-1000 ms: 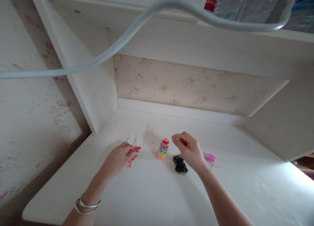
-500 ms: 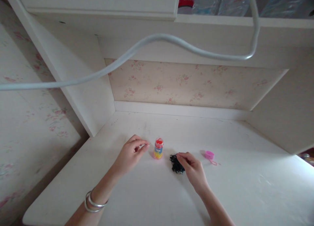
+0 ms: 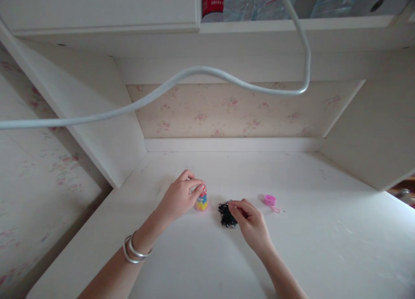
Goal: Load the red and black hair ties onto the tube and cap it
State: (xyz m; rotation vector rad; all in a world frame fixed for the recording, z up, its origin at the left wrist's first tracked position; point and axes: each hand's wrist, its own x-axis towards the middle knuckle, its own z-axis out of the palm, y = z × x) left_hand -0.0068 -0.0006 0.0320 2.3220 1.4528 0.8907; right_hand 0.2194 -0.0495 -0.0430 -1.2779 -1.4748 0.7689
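My left hand, wearing two silver bangles on its wrist, is at the mouth of a small clear jar. Its thumb and forefinger are pinched together over the top; whatever is between them is too small to make out. Red, blue and yellow show on the upright jar. My right hand is closed in a pinch at the right edge of a pile of small black elastic bands, partly covering it. Anything in that pinch is also too small to name.
A pink lid with a loop lies on the white desk, right of my right hand. A white cable hangs across the view. Above, a shelf holds a red-labelled bottle and clear plastic-wrapped bottles.
My left hand has moved right, from beside the jar to its mouth. My right hand stays pinched by the black bands. The whole view has shifted slightly.
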